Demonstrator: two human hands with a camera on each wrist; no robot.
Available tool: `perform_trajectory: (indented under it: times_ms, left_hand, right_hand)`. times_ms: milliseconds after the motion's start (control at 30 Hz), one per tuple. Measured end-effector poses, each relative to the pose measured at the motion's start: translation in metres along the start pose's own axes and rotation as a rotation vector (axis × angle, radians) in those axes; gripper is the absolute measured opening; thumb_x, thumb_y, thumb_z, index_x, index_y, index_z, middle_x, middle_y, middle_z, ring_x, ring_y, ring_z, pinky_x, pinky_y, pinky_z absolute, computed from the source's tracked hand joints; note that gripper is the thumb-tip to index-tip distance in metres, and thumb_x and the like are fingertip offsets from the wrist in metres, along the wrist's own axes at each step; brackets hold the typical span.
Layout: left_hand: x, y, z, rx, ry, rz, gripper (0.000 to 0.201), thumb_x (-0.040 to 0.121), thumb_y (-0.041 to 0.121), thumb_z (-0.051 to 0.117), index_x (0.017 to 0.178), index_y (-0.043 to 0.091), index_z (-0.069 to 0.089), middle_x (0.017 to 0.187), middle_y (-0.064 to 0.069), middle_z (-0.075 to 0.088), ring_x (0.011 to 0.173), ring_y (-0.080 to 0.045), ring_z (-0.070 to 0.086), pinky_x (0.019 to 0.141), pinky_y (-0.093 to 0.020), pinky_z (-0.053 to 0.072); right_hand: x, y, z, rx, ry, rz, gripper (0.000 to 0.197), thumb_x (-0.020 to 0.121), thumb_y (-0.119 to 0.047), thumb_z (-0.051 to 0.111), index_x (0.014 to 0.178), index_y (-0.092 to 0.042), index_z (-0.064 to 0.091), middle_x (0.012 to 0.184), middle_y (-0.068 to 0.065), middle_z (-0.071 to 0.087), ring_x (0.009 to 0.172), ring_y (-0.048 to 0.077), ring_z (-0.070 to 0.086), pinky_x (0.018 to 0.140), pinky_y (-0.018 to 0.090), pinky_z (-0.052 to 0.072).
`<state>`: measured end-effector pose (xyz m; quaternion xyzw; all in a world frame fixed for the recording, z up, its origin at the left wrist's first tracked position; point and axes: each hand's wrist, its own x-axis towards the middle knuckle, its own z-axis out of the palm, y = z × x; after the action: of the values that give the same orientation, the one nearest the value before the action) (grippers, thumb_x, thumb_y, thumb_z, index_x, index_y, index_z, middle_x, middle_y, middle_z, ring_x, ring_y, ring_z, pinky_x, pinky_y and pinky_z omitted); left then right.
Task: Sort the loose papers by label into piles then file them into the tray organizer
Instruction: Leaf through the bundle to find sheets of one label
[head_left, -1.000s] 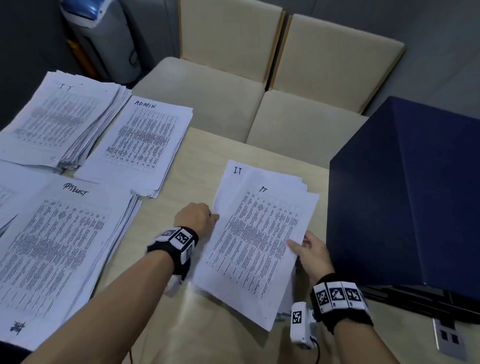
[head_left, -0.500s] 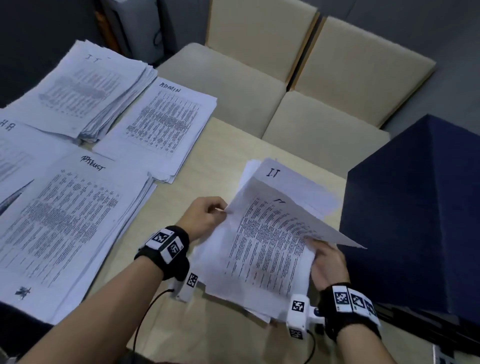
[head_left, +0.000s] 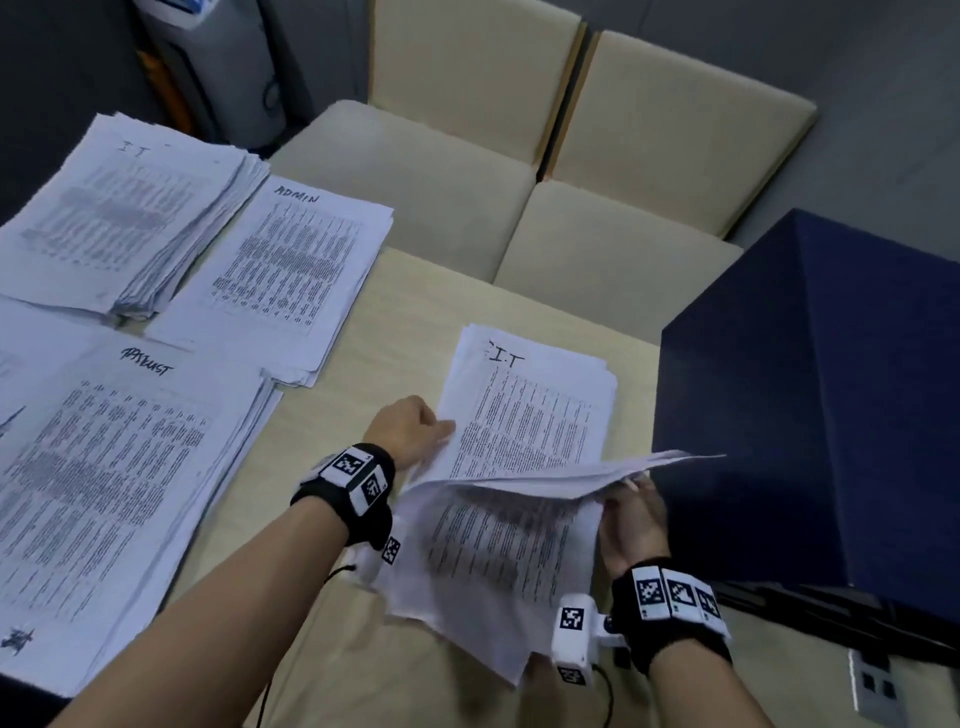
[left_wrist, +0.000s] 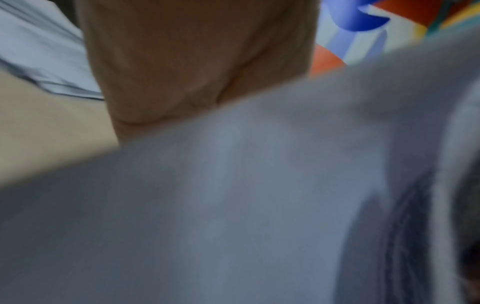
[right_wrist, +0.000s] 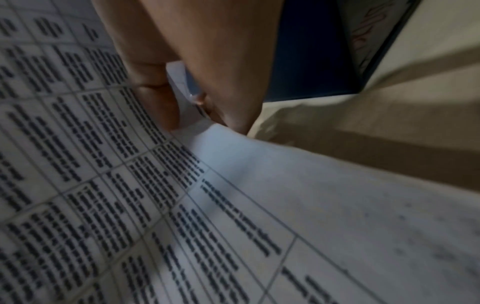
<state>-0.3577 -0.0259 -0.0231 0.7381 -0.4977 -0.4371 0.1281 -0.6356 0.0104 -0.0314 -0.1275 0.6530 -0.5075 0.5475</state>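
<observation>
The right hand (head_left: 631, 525) pinches a few lifted sheets (head_left: 550, 475) beside the blue box (head_left: 810, 415); the left hand (head_left: 410, 431), fingers hidden, steadies the unsorted stack (head_left: 524, 415). They might fan and slip.

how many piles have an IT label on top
2. One IT pile lies at the table's far left, beside the ADMIN pile. The other is the loose stack between both hands, by the blue box. Labels lower in any pile are hidden.

1. "IT" is handwritten atop the far-left paper pile (head_left: 124, 218).
2. "ADMIN" heads the pile just right of it (head_left: 291, 280).
3. "I.T" tops the loose stack (head_left: 524, 405) near the middle.
4. The near-left pile's (head_left: 114, 478) heading is illegible.
</observation>
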Motion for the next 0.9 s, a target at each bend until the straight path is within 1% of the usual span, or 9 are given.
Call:
perform_trajectory:
  times_ms: [100, 200, 267, 400, 467, 567, 700, 800, 900]
  left_hand:
    - [0.008, 0.006, 0.008, 0.284, 0.027, 0.015, 0.041, 0.084, 0.050, 0.071, 0.090, 0.014, 0.052, 0.086, -0.003, 0.060, 0.081, -0.024, 0.055, 0.069, -0.031, 0.042]
    - [0.010, 0.006, 0.017, 0.250, 0.081, 0.082, 0.036, 0.088, 0.033, 0.072, 0.073, 0.016, 0.044, 0.075, -0.004, 0.056, 0.070, -0.023, 0.050, 0.062, -0.030, 0.039]
    - [0.008, 0.001, 0.018, 0.253, 0.153, 0.161, 0.033, 0.091, 0.020, 0.065, 0.067, 0.014, 0.043, 0.067, -0.006, 0.054, 0.066, -0.025, 0.049, 0.057, -0.032, 0.036]
    - [0.001, -0.016, 0.004, 0.414, 0.241, 0.308, 0.035, 0.097, 0.033, 0.058, 0.070, 0.012, 0.049, 0.064, -0.008, 0.059, 0.062, -0.031, 0.057, 0.056, -0.039, 0.048]
    - [-0.004, -0.022, -0.004, 0.436, 0.286, 0.395, 0.035, 0.097, 0.030, 0.057, 0.066, 0.018, 0.043, 0.057, 0.001, 0.049, 0.055, -0.027, 0.049, 0.052, -0.034, 0.039]
    - [-0.013, -0.021, -0.015, 0.190, 0.305, 0.522, 0.031, 0.091, 0.002, 0.056, 0.070, 0.022, 0.045, 0.056, 0.008, 0.046, 0.053, -0.017, 0.045, 0.053, -0.029, 0.032]
    - [-0.033, -0.005, -0.026, -0.218, 0.096, 0.432, 0.051, 0.084, -0.020, 0.042, 0.100, 0.021, 0.067, 0.088, 0.019, 0.070, 0.080, 0.011, 0.063, 0.070, -0.003, 0.044]
    - [-0.042, 0.003, -0.029, -0.422, -0.073, 0.362, 0.057, 0.077, -0.025, 0.047, 0.106, 0.018, 0.070, 0.100, 0.010, 0.076, 0.096, -0.005, 0.070, 0.080, -0.013, 0.053]
    - [-0.045, 0.006, -0.027, -0.480, -0.215, 0.295, 0.053, 0.072, -0.009, 0.056, 0.120, 0.013, 0.063, 0.113, -0.003, 0.073, 0.105, -0.017, 0.069, 0.088, -0.032, 0.057]
  right_hand:
    - [-0.002, 0.005, -0.007, -0.089, 0.001, 0.053, 0.034, 0.075, 0.022, 0.054, 0.100, 0.002, 0.068, 0.095, 0.023, 0.067, 0.086, 0.031, 0.064, 0.084, 0.041, 0.053]
    - [-0.003, 0.008, -0.017, -0.254, 0.041, 0.111, 0.018, 0.072, 0.013, 0.066, 0.082, -0.002, 0.065, 0.091, 0.021, 0.067, 0.084, 0.032, 0.064, 0.080, 0.045, 0.053]
    - [-0.004, 0.008, -0.020, -0.245, 0.041, 0.138, 0.017, 0.075, 0.009, 0.066, 0.086, -0.003, 0.067, 0.097, 0.021, 0.071, 0.091, 0.036, 0.069, 0.088, 0.050, 0.057]
    - [-0.002, 0.008, -0.019, -0.149, 0.102, 0.085, 0.019, 0.081, 0.003, 0.068, 0.094, -0.011, 0.066, 0.107, 0.020, 0.072, 0.101, 0.038, 0.070, 0.096, 0.055, 0.056]
    - [-0.003, 0.002, -0.016, -0.121, 0.090, 0.053, 0.014, 0.083, 0.005, 0.066, 0.088, -0.009, 0.066, 0.099, 0.018, 0.073, 0.093, 0.035, 0.070, 0.090, 0.049, 0.058]
    - [-0.003, -0.011, -0.006, -0.051, 0.024, 0.014, 0.022, 0.087, 0.011, 0.056, 0.076, -0.005, 0.064, 0.073, 0.010, 0.070, 0.071, 0.027, 0.066, 0.067, 0.035, 0.055]
    - [-0.003, -0.017, 0.008, 0.038, -0.027, -0.004, 0.017, 0.087, 0.009, 0.052, 0.082, -0.005, 0.061, 0.071, 0.007, 0.071, 0.065, 0.024, 0.070, 0.058, 0.029, 0.056]
    - [0.001, -0.017, 0.016, -0.010, -0.040, -0.004, 0.017, 0.081, 0.006, 0.055, 0.073, -0.009, 0.058, 0.075, 0.006, 0.064, 0.078, 0.027, 0.063, 0.073, 0.035, 0.051]
    - [-0.001, -0.020, 0.023, -0.053, -0.067, -0.030, 0.023, 0.082, 0.009, 0.052, 0.070, -0.010, 0.056, 0.075, 0.004, 0.059, 0.078, 0.025, 0.057, 0.073, 0.030, 0.045]
